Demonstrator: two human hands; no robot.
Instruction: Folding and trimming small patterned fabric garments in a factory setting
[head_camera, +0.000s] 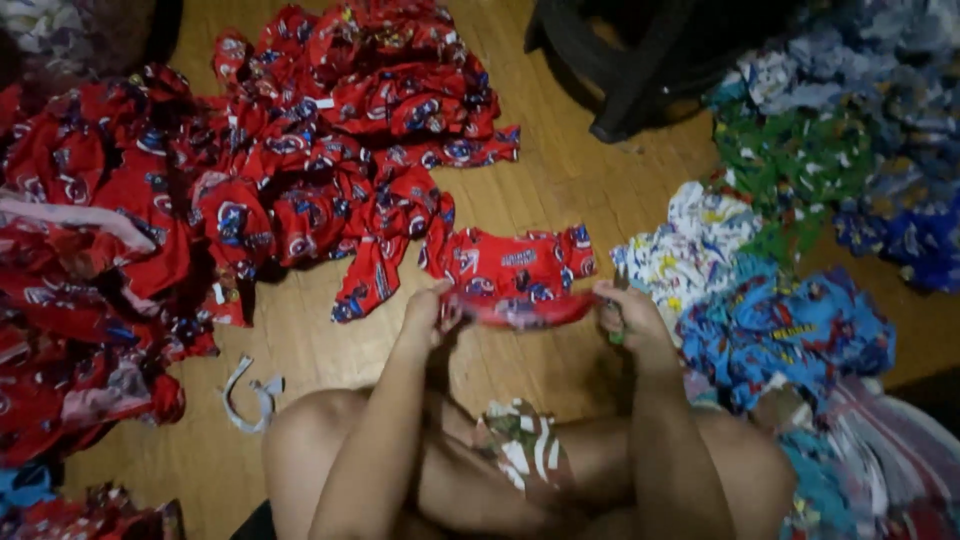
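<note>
- Head view, nearest the camera: the person's bare knees (330, 440) sit at the bottom of the frame, with a small bunch of patterned cloth (520, 445) lying between them.
- Both forearms reach forward from there over the wooden floor (560, 180).
- The left hand (428, 312) pinches the left end of a small red printed garment (520, 275); its grip is pressed together on the cloth edge.
- The right hand (628, 315) pinches the right end of the same garment, fingers closed on the fabric.
- The red garment is stretched between the two hands, held just above the floor in the middle of the frame, its near edge folded over along the line between the hands.
- Just beyond and to the left of it spreads a big pile of red printed clothes (300, 150), reaching to the left edge of the frame.
- A thin pale strip (245, 395) lies curled on the floor near the left knee.
- To the right of the right hand lies a white printed piece (690, 250), and just beside it a blue printed heap (790, 335).
- Farther right and back sit green printed cloth (800, 160) and darker blue cloth (910, 230).
- A dark piece of furniture (640, 60) stands at the top, well apart from the hands; its kind is hard to tell.
</note>
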